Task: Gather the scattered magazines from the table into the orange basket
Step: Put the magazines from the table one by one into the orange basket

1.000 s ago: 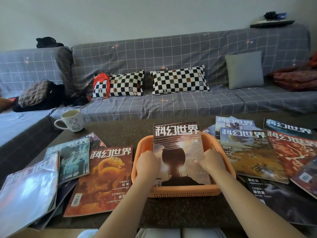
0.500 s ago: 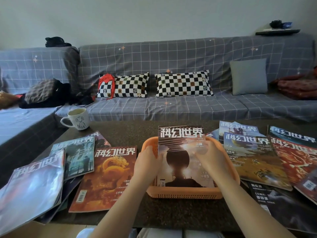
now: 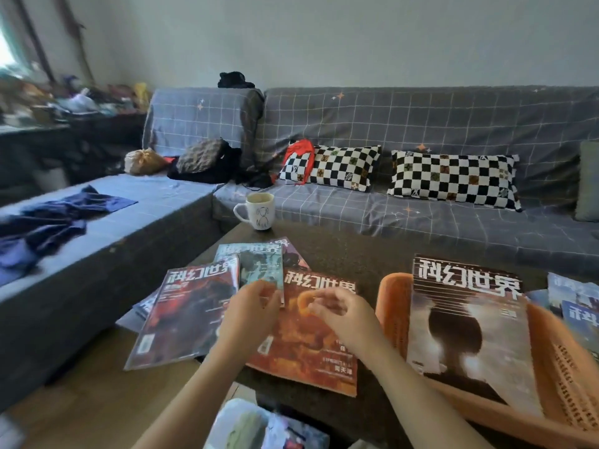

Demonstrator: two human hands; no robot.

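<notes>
The orange basket [image 3: 393, 306] stands on the dark table at the right, with a magazine [image 3: 466, 332] showing a dark sphere leaning in it. Left of the basket lies an orange dragon-cover magazine [image 3: 311, 351]. My left hand [image 3: 251, 314] hovers over its left edge and my right hand [image 3: 343, 314] over its upper middle, both with fingers apart and empty. Further left lie a dark red magazine [image 3: 188, 312] and a teal one [image 3: 259, 264], overlapping. More magazines [image 3: 573, 296] show at the far right behind the basket.
A white mug [image 3: 259, 210] stands at the table's far left corner. A grey checked sofa [image 3: 421, 228] with two checkerboard pillows wraps behind and to the left. Blue clothes lie on the left sofa seat. A plastic bag sits below the table's near edge.
Both hands let go of the magazine in the basket and moved left over the orange magazine. The camera turned left, so the basket now sits at the right.
</notes>
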